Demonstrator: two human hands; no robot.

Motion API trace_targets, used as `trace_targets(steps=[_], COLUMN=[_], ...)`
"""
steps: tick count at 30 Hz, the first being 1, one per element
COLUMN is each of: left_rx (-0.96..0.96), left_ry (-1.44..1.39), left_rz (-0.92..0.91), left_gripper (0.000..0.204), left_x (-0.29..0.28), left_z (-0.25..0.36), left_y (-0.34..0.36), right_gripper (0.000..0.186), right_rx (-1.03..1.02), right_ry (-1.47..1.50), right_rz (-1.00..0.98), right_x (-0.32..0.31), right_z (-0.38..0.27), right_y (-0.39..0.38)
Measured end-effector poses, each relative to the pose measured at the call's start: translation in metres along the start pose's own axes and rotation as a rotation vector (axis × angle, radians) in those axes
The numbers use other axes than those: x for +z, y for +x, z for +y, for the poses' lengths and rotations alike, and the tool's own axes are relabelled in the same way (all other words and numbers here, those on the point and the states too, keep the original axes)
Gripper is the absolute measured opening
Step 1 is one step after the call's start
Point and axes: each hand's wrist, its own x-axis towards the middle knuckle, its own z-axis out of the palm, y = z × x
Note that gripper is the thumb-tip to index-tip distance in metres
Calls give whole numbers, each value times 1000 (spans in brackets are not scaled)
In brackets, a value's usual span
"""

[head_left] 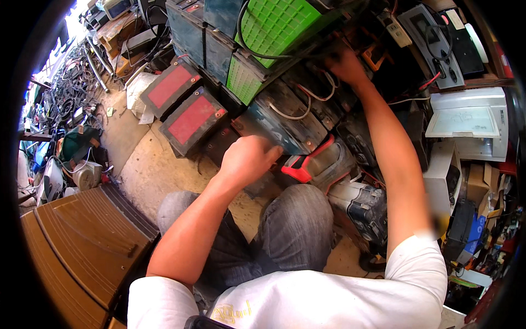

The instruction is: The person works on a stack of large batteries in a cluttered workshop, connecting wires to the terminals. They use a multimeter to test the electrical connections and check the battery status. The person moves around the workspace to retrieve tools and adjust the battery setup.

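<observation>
My left hand (249,156) is at the near end of a dark, scuffed battery (285,123) with white cable loops on top. Its fingers are curled in and the thumb lies by the battery's lower edge; what they hold, if anything, is hidden. My right arm stretches far forward, and my right hand (346,63) is in shadow behind that battery, beside a black cable (274,56). Blur and shade hide its fingers. Stacked close by are batteries with bright green ribbed sides (244,79). A red and grey casing (312,164) rests just right of my left hand.
Two dark batteries with red tops (189,120) stand left of the stack. A brown ridged panel (93,241) fills the lower left. Tangled cables (68,96) heap along the left wall. To the right are a dusty clear-cased battery (359,205), white housings (466,123) and crowded shelves.
</observation>
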Motion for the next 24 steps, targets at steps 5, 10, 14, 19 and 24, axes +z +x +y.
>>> trace_targets(steps=[5,10,14,19,24], left_rx=[2,-10,-11,0,-4], left_ry=[7,19,33,29,7], left_rz=[-17,-12,-3,1,37], left_gripper=[31,31,32,33,35], left_x=[3,2,2,0,-3], left_z=[3,6,4,5,1], left_y=[2,1,1,2,2], right_gripper=[23,22,23,25,25], right_rx=[-115,-118,-72,-45,-1], right_ry=[101,-58,-135,-112,-155], right_rz=[-132,-83,-110,-84,-100], right_x=[5,7,8,11,9], right_z=[-10,-14,-22,-20,-31], right_y=[-9,-10,-8,-9,-8])
